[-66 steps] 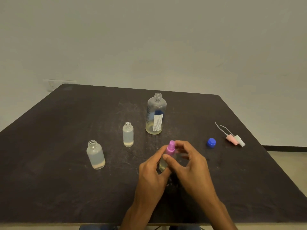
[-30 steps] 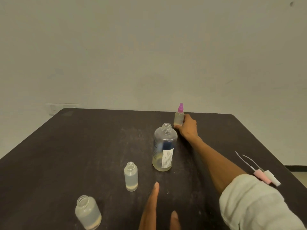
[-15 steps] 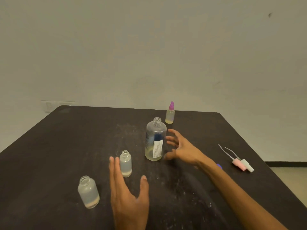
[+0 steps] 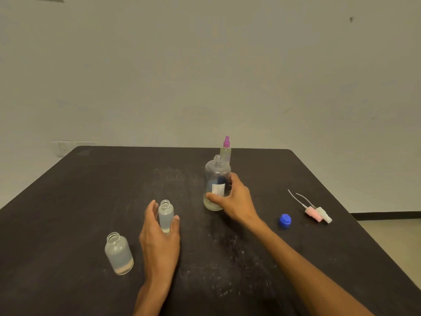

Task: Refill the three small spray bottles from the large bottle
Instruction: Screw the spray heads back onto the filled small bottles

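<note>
On the dark table (image 4: 91, 201), near its middle, the large bottle (image 4: 215, 179) stands upright and uncapped, gripped low on its body by the right hand (image 4: 234, 199), with the thumb curled across the front below the label and the fingers wrapped behind. Nearer the viewer, the middle small bottle (image 4: 165, 215) is enclosed by the left hand (image 4: 159, 238), thumb on one side and fingers on the other; whether full contact has been made cannot be told. A wider small bottle (image 4: 119, 253) stands open to the left, and a capped spray bottle (image 4: 225, 151) is seen just behind the large bottle. Only a shallow layer of liquid is visible in the large bottle, so it is judged light, rigid and smooth-walled; a grip around the mid-body is judged best for a controlled tilt. The small bottle is judged easily tipped and best steadied at its lower body, its narrow neck being left clear. A blue cap (image 4: 284, 221) and two spray heads (image 4: 317, 213) lie to the right. Label text is blurred, and the fingertips behind the large bottle are hidden.
</note>
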